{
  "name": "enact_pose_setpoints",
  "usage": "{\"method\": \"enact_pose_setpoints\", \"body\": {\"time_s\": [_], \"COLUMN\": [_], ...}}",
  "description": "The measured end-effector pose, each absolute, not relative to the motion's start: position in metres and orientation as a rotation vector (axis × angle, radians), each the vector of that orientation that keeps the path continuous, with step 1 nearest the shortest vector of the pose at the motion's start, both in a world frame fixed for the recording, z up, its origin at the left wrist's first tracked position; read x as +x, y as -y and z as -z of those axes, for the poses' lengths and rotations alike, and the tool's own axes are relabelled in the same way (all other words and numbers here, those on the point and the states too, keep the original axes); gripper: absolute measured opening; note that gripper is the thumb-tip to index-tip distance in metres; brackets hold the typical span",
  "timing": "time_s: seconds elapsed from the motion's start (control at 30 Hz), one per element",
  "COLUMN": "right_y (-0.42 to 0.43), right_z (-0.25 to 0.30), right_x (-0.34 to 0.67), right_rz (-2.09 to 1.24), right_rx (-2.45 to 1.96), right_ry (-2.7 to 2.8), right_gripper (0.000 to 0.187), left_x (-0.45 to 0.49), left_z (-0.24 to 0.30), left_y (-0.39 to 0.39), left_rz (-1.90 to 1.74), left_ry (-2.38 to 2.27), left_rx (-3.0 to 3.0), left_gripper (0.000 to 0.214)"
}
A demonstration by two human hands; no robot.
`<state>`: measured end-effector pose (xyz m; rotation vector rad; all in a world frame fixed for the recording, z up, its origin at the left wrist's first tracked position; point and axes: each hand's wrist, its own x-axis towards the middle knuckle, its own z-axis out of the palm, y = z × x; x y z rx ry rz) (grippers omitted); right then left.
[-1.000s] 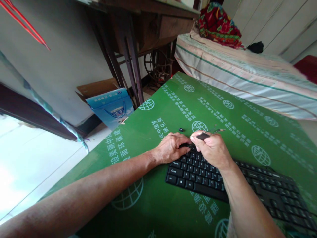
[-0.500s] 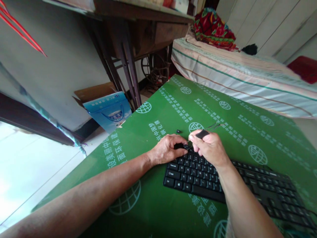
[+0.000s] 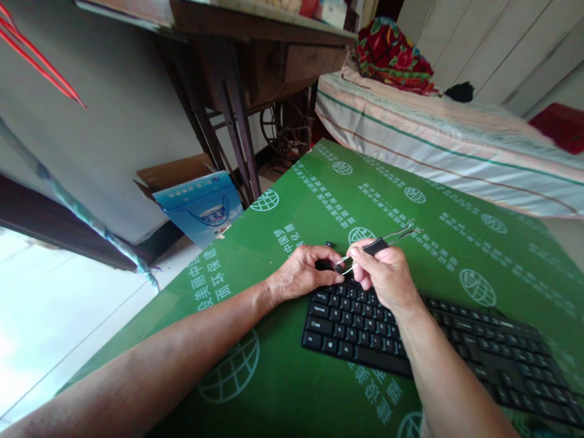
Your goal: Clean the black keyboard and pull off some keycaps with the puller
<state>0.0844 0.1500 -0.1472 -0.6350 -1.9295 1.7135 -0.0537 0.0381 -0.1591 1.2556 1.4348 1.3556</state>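
Note:
A black keyboard [image 3: 410, 334] lies on a green printed board [image 3: 283, 365]. My right hand [image 3: 387, 274] is closed round a wire keycap puller [image 3: 383, 243] with a black grip, its wire loops down at the keyboard's far left corner. My left hand [image 3: 303, 274] is curled at that same corner, fingertips pinched at a small black keycap right by the puller's wires. A loose black keycap [image 3: 328, 244] sits on the board just beyond my left hand.
Beyond the board stand a dark wooden treadle sewing table [image 3: 255, 73] and a bed [image 3: 438, 140] with a striped sheet and a red floral bundle [image 3: 392, 55]. A blue carton [image 3: 201, 204] leans against the wall at floor level on the left.
The puller's wire end has lifted slightly from the keyboard corner toward my left fingertips. Both hands stay at the same corner; the view shifted a little.

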Motion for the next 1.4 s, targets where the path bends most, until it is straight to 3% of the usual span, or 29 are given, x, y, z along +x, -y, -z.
{"method": "enact_pose_setpoints", "body": {"time_s": [0.97,1.4], "right_y": [-0.146,-0.147], "right_z": [0.145,0.147], "right_x": [0.080,0.082], "right_rz": [-2.033,-2.070], "right_rx": [-0.564,-0.516], "right_ry": [1.611,1.589], "right_gripper": [0.024,0.022], "left_x": [-0.065,-0.068], "left_z": [0.154,0.156], "left_y": [-0.035,-0.034], "left_rz": [-1.351,-1.376], "left_ry": [-1.153,-1.077], "left_rx": [0.847,0.773], "left_gripper": [0.015,0.025]}}
